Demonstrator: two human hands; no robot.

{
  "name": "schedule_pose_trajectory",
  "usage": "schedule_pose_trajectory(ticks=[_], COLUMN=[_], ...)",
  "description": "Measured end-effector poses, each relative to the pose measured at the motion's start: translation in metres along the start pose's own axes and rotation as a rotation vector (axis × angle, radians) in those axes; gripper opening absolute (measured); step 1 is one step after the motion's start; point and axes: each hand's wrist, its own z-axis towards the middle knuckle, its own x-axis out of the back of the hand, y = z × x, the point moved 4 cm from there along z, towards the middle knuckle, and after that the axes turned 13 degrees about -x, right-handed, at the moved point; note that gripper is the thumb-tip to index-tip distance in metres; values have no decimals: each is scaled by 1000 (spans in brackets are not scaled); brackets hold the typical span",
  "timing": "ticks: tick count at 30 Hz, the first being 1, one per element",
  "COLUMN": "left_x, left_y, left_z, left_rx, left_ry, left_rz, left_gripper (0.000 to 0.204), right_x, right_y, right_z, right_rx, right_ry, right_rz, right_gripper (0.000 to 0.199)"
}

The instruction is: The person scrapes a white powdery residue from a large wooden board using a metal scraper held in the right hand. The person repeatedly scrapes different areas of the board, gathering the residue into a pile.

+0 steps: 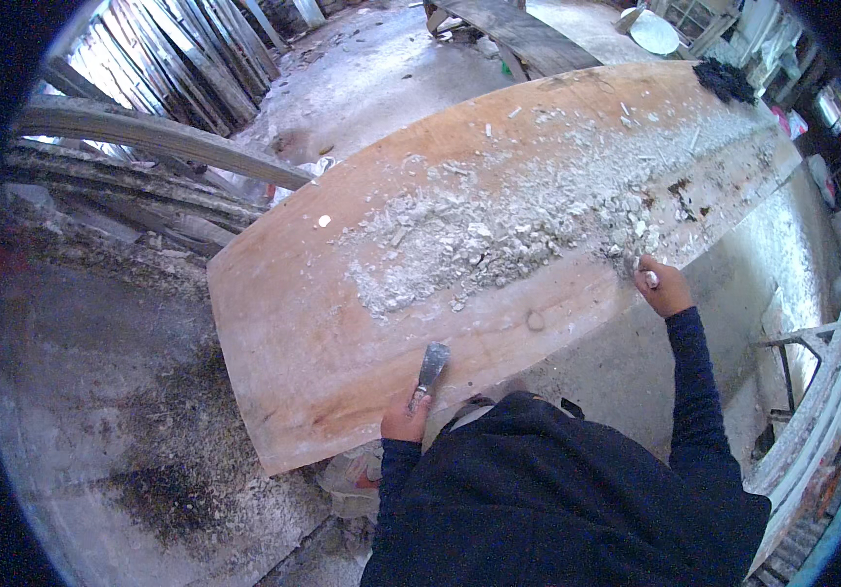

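Note:
My left hand is closed round the handle of a putty knife, whose grey metal blade points up and away over the board's near edge. Farther right, my right hand grips a pale-handled tool. Its working end is at the rim of the debris and too small to make out. Between and beyond my hands, a heap of whitish plaster-like crumbs and flakes spreads along a large wooden board. The heap is thickest near the middle and thins toward the far right.
A dark bristly clump lies at the board's far right end. Long timbers and upright planks stand at the left. Beyond the board is a plank bench. A pale slatted frame stands at my right.

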Motion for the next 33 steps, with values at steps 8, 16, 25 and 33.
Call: schedule_pose_trajectory(ticks=[8,16,25,33], left_x=[12,21,24,17], left_y=[17,-8,-23,-44], left_z=[3,8,14,15], left_rx=[0,74,64,57], left_ry=[54,107,94,27], left_rz=[85,114,95,69], left_gripper=[39,37,35,37], right_x=[-119,-185,-96,-97], right_y=[-118,-183,-75,-123], right_z=[-101,-59,73,43], right_rx=[-96,98,-32,153], right_ry=[-652,-812,-187,-42], right_rz=[988,897,555,786], right_gripper=[14,15,15,12])
